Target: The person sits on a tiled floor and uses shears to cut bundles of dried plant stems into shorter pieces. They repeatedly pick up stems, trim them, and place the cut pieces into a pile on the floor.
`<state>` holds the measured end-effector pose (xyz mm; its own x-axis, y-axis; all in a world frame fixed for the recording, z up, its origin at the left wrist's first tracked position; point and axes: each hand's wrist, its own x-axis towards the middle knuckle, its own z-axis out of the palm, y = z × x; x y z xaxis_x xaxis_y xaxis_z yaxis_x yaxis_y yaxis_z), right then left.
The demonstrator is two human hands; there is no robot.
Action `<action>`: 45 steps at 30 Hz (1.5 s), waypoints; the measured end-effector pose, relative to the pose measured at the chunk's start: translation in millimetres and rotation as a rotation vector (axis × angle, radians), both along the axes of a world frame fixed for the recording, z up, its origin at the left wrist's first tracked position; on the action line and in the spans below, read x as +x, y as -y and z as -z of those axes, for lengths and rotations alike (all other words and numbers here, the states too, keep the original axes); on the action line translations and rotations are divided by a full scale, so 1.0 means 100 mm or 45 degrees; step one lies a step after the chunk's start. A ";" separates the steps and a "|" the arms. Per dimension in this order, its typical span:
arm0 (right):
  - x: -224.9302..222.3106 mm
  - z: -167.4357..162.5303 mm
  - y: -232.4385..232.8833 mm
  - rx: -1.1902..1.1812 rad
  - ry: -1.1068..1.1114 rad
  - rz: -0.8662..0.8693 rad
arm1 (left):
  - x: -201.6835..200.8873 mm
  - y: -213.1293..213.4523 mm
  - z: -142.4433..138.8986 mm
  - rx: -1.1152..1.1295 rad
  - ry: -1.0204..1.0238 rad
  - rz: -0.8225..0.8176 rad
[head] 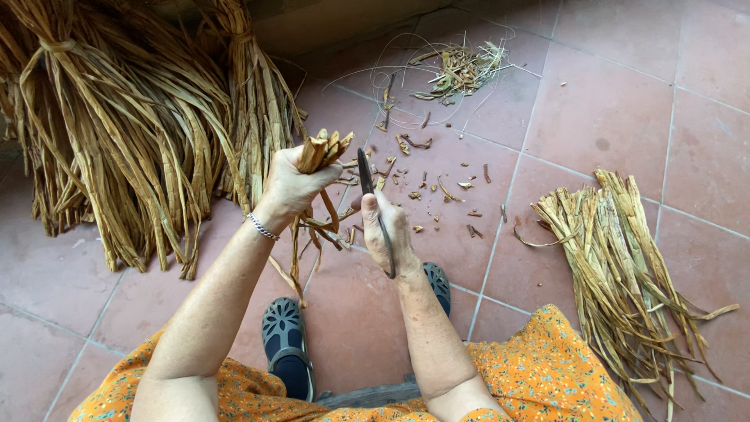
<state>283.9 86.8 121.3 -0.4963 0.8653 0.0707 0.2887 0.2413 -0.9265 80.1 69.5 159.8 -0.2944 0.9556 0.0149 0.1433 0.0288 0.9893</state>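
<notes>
The left hand point(293, 187) grips a bundle of dry strips point(324, 150); the right hand point(387, 227), at three o'clock, clasps a knife point(367, 176). A slip could nick the fingers.

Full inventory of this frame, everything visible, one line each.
tied bundles of dried strips: several, golden brown, upper left on the floor
loose pile of dried strips: one, pale tan, right on the floor
handful of strips: one, tan, clenched in the left hand, cut ends up
knife: one, dark blade, in the right hand, tip beside the handful
cut scraps: many, brown, scattered on the tiles ahead
scrap heap with thin fibres: one, greenish tan, top centre
tiled floor: reddish pink
sandals: two, dark blue, bottom centre
dress: one, orange, flowered, bottom edge
bracelet: one, silver, left wrist
left hand: one, fist shut
right hand: one, fist shut
</notes>
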 end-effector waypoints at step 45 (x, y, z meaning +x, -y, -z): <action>-0.20 1.76 -0.21 -1.286 -0.324 -0.139 | -0.78 0.41 -0.65 0.750 0.799 -0.421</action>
